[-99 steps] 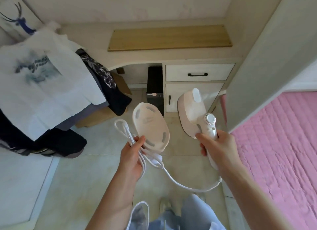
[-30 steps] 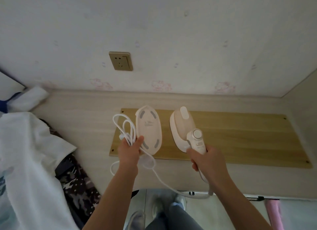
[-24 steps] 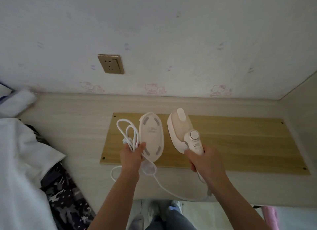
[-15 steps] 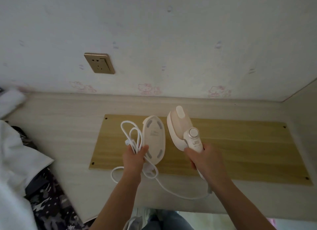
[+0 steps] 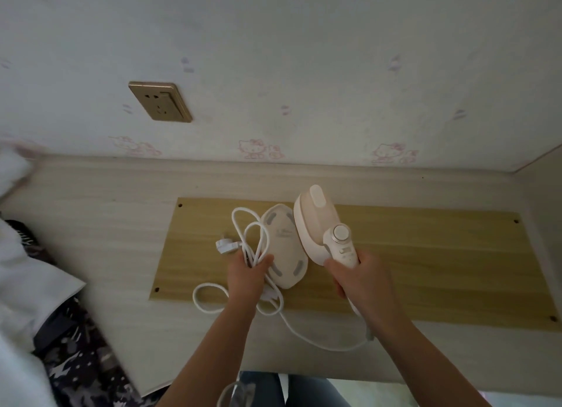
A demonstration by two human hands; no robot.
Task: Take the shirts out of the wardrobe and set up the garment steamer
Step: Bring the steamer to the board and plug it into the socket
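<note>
My right hand point(image 5: 362, 280) grips the handle of a pale pink garment steamer point(image 5: 316, 224), held tilted just above the wooden panel point(image 5: 425, 263) on the desk. In my left hand point(image 5: 248, 274) are the coiled white power cord point(image 5: 252, 236) and the steamer's white oval base plate point(image 5: 284, 248), which lies low over the panel. The plug point(image 5: 225, 246) sticks out to the left of the coil. A loose loop of cord point(image 5: 209, 297) rests on the panel's front edge. White and dark shirts point(image 5: 27, 300) are piled at the left edge.
A gold wall socket point(image 5: 160, 102) sits on the wallpapered wall above and left of the panel. The pale desk top point(image 5: 100, 224) runs to a side wall at the right. My legs show below the desk's front edge.
I walked from the floor area up to the desk. Over the last second both hands lowered the steamer, base plate and cord toward the wooden panel, and the view shifted right.
</note>
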